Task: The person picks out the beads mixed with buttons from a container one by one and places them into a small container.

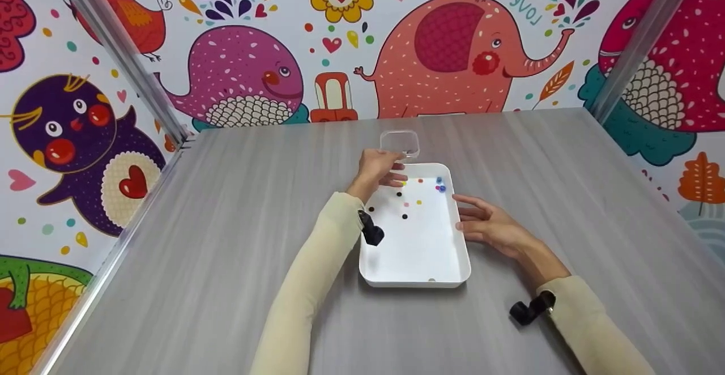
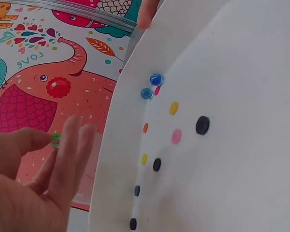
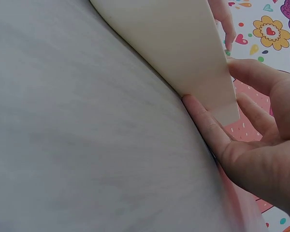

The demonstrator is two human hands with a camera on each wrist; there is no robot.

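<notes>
My left hand is over the far end of a white tray. Between its fingertips it pinches a small green marble, just outside the tray's far wall in the left wrist view. Alongside the tray, my right hand rests its extended fingers against the outer side wall, with fingertips at the rim and near the base. Inside the tray lie two blue marbles and several small flat pieces, including a black one, a pink one and a yellow one.
A clear plastic container stands just beyond the tray's far end, with a small dark thing inside. The grey table meets a wall panel with cartoon animals. Metal posts rise at the corners.
</notes>
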